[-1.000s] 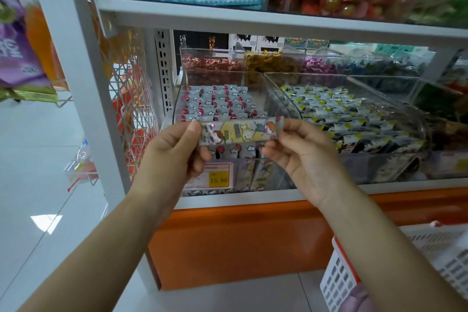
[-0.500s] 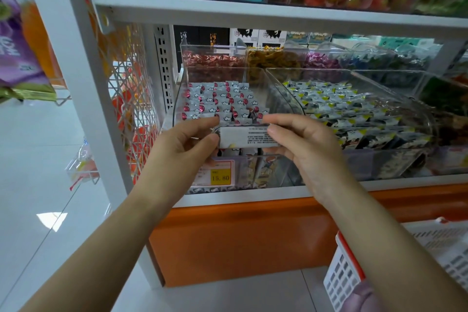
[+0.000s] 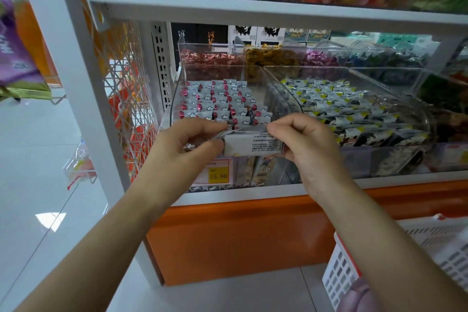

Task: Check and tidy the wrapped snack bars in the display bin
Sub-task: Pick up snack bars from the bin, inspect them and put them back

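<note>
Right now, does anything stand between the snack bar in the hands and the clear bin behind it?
Nothing visible does. The left hand and right hand pinch the snack bar by its ends over the front of the display bin. The bin's top is open, and only packed rows of bars lie beyond.

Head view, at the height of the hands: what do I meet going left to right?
White wire mesh panel → left hand → snack bar, printed back to the camera, pinched at both ends → right hand → clear bin of black-and-yellow packets.
</note>
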The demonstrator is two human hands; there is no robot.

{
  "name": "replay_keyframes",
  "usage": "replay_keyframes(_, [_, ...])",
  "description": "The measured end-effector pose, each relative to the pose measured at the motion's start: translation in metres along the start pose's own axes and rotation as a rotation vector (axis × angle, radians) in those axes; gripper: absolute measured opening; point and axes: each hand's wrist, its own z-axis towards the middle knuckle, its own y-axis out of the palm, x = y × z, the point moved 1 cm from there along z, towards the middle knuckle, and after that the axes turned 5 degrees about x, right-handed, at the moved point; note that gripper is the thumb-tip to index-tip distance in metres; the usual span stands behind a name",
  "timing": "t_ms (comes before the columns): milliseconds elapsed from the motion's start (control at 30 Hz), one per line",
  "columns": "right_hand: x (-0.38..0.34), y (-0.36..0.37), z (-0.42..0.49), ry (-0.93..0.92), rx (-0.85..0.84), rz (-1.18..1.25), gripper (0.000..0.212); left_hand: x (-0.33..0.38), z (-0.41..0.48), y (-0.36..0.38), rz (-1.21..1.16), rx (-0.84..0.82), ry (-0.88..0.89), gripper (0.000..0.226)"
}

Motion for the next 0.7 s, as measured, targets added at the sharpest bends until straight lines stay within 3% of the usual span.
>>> replay_keyframes(433, [-0.002, -0.0018, 0.0033, 0.103, -0.101, 0.084, 0.028, 0.0049, 0.0015, -0.0033, 0.185, 0.043, 0.087, 0.023])
replay_keyframes(700, [0.0004, 0.0006, 0.0027, 0.118, -0.154, 0.132, 0.023, -0.0002, 0.006, -0.0042, 0.017, 0.077, -0.047, 0.027])
